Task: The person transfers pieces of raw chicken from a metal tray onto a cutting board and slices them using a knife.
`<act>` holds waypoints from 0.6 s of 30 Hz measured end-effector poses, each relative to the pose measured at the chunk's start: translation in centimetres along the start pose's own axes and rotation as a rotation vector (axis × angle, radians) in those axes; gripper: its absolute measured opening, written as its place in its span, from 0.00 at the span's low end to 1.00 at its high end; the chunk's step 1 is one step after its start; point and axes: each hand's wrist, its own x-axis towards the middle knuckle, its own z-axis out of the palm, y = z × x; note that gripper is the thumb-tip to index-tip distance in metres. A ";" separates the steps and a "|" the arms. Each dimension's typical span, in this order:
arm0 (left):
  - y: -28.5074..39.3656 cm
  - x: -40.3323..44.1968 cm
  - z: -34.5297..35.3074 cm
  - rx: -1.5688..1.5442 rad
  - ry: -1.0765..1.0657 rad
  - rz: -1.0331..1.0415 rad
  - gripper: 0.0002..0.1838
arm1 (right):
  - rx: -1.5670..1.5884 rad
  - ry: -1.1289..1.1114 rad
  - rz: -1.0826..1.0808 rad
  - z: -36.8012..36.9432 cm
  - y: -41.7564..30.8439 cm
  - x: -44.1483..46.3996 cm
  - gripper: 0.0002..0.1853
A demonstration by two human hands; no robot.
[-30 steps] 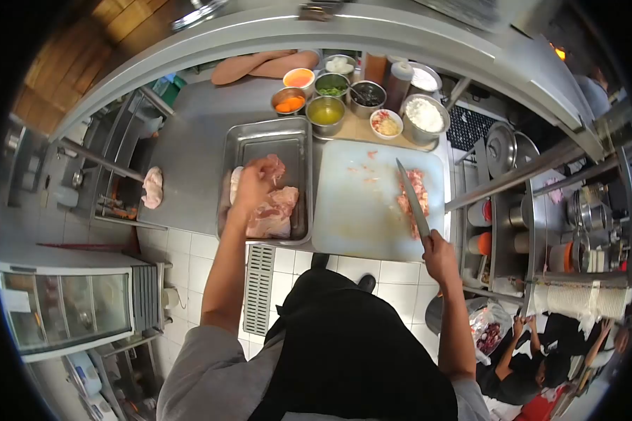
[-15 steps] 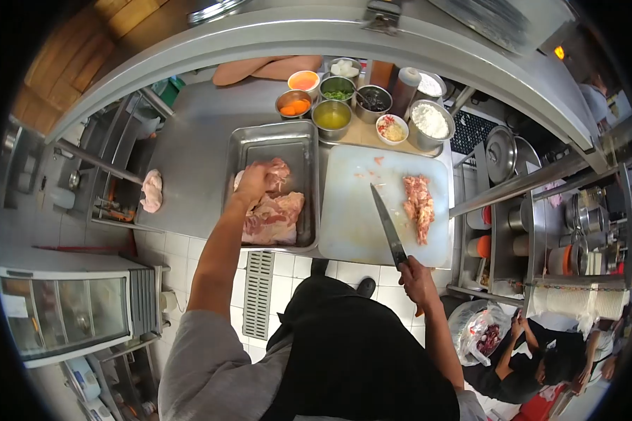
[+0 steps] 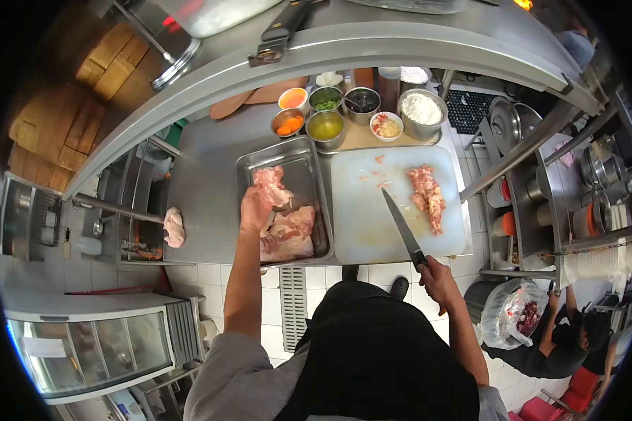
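My left hand (image 3: 255, 210) is closed on a piece of raw meat (image 3: 272, 185) at the left side of a deep metal tray (image 3: 322, 203). Another larger cut of raw meat (image 3: 291, 233) lies in the tray just below it. A long kitchen knife (image 3: 402, 226) is gripped by its handle in my right hand (image 3: 439, 282), the blade slanting up and left over a white cutting board (image 3: 372, 235). On the board's right side rests a strip of chopped meat (image 3: 426, 199), with a few small scraps near the knife tip.
Behind the board stand bowls of sauces, green herbs (image 3: 326, 99), egg yolks (image 3: 288, 125) and white powder (image 3: 422, 110). A pale piece of raw poultry (image 3: 174, 227) lies at the table's left edge. A metal shelf (image 3: 344, 43) spans above. Another person (image 3: 562, 337) is at lower right.
My left hand has turned and lifted the smaller meat piece toward the tray's left side. The knife stays over the board. The whole view has shifted slightly.
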 end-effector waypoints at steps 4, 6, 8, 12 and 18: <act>-2.5 0.8 -0.9 0.379 0.119 0.042 0.15 | 0.051 -0.015 0.027 0.1 0.2 -0.3 0.12; -3.4 0.5 1.7 0.625 0.159 0.072 0.14 | 0.074 -0.025 0.047 0.1 0.8 -0.5 0.12; -2.9 0.0 3.8 0.754 0.168 -0.071 0.15 | 0.081 -0.022 0.077 -0.5 -0.2 -1.2 0.13; -2.1 -0.7 10.4 0.995 0.011 -0.242 0.17 | 0.075 0.008 0.096 -0.9 -0.4 -1.9 0.14; -5.2 2.9 17.3 1.276 -0.518 -0.345 0.20 | 0.048 0.048 0.061 -1.5 1.6 -2.1 0.16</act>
